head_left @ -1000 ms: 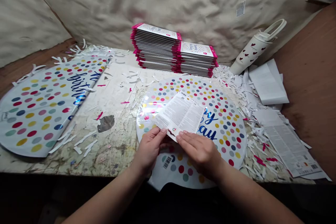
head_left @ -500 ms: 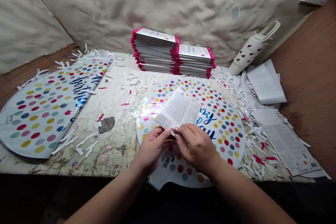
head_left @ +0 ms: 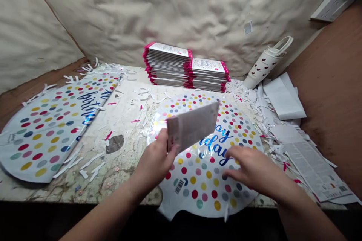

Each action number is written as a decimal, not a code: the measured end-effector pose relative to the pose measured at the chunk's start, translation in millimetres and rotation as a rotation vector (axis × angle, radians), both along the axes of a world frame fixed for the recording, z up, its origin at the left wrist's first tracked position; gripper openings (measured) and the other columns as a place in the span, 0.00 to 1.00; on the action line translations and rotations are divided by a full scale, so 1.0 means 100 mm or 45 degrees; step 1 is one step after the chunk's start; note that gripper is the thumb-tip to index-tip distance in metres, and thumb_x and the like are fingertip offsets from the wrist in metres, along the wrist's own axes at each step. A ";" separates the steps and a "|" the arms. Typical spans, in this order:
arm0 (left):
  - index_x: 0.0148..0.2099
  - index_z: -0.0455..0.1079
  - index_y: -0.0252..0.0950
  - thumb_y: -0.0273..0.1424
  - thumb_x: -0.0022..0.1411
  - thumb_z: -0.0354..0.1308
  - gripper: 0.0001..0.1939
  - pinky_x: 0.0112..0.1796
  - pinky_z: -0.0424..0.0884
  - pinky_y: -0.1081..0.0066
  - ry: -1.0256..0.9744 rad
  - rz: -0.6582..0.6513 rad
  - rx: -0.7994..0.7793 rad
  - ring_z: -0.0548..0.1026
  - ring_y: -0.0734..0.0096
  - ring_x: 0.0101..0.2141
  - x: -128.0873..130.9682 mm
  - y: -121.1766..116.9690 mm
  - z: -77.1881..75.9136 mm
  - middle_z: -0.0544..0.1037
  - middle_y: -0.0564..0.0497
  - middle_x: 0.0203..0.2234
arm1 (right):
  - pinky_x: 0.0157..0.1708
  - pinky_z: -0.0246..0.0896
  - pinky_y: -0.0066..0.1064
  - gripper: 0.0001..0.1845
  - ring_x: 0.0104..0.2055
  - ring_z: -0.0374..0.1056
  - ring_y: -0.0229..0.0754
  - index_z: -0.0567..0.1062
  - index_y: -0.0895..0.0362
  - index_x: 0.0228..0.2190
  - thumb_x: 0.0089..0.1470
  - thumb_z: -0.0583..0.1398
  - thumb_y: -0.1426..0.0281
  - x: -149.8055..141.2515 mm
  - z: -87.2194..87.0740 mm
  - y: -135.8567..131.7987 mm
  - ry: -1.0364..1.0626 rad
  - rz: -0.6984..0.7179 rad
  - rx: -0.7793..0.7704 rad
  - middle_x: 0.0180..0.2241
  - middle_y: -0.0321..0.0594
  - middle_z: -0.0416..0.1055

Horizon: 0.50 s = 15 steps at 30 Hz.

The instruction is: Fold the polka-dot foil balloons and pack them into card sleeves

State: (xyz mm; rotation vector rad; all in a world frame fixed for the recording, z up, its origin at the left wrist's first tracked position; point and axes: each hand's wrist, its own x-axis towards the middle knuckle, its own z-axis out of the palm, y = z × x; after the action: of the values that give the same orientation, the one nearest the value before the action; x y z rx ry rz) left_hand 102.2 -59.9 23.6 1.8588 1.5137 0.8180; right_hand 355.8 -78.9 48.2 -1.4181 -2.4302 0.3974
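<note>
Above the round white polka-dot foil balloon [head_left: 202, 196], my left hand [head_left: 154, 167] is gripping the white printed paper card [head_left: 192, 126] upright, while my right hand [head_left: 250, 167] has let go, opening out over the balloon.

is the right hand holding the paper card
No, the left hand alone holds the paper card, while the right hand is spread open over the foil balloon, apart from the card.

Fairly bright, even light, no clear source. Glare on the foil balloon [head_left: 203, 180] near its top left. Motion blur softens the card [head_left: 192, 126], left hand [head_left: 152, 165] and right hand [head_left: 251, 169]. Wide-angle bend at frame edges; dark strip below the table [head_left: 121, 165].
</note>
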 end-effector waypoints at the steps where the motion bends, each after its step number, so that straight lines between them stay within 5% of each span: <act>1: 0.44 0.63 0.38 0.30 0.59 0.51 0.10 0.23 0.65 0.71 0.166 -0.114 0.130 0.71 0.67 0.22 0.00 0.00 0.11 0.72 0.53 0.22 | 0.36 0.68 0.43 0.19 0.40 0.70 0.54 0.75 0.55 0.39 0.41 0.67 0.65 0.03 0.08 0.02 0.060 -0.137 0.215 0.38 0.46 0.74; 4: 0.42 0.66 0.42 0.25 0.60 0.49 0.10 0.30 0.68 0.70 0.277 -0.465 0.566 0.73 0.68 0.26 0.01 0.04 0.43 0.75 0.53 0.25 | 0.50 0.60 0.49 0.24 0.53 0.61 0.55 0.71 0.53 0.48 0.47 0.63 0.65 -0.05 0.25 0.13 0.456 -0.046 0.368 0.50 0.47 0.67; 7: 0.54 0.60 0.44 0.27 0.54 0.59 0.25 0.43 0.69 0.65 -0.110 -0.286 0.780 0.73 0.63 0.41 0.02 0.15 0.61 0.75 0.49 0.42 | 0.41 0.69 0.41 0.10 0.43 0.71 0.47 0.75 0.49 0.39 0.54 0.58 0.69 -0.18 0.22 0.30 1.044 0.012 0.159 0.39 0.39 0.75; 9: 0.58 0.56 0.43 0.29 0.54 0.61 0.30 0.43 0.71 0.66 -0.277 -0.308 0.620 0.73 0.62 0.43 0.00 0.26 0.62 0.74 0.48 0.45 | 0.39 0.70 0.41 0.10 0.40 0.72 0.46 0.74 0.48 0.39 0.55 0.58 0.68 -0.21 0.11 0.41 1.429 -0.150 0.147 0.36 0.38 0.76; 12: 0.52 0.67 0.41 0.26 0.61 0.52 0.16 0.38 0.73 0.71 -0.067 -0.534 0.557 0.76 0.67 0.36 -0.05 0.48 0.61 0.78 0.50 0.39 | 0.44 0.67 0.46 0.21 0.46 0.69 0.50 0.66 0.50 0.49 0.54 0.57 0.61 -0.09 -0.06 0.55 1.619 -0.246 0.064 0.46 0.45 0.71; 15: 0.51 0.68 0.38 0.25 0.60 0.51 0.17 0.48 0.67 0.65 0.215 -0.245 1.067 0.73 0.62 0.45 -0.15 0.98 0.74 0.74 0.48 0.47 | 0.47 0.64 0.47 0.26 0.47 0.69 0.49 0.61 0.52 0.52 0.54 0.57 0.58 0.17 -0.17 0.60 1.657 -0.410 -0.007 0.49 0.49 0.68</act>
State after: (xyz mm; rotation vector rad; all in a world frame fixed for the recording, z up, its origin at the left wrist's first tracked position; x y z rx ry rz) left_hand 87.6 37.6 97.2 2.6723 1.1225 1.3627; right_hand 372.4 -18.9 31.5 -0.9782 -1.1340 0.8774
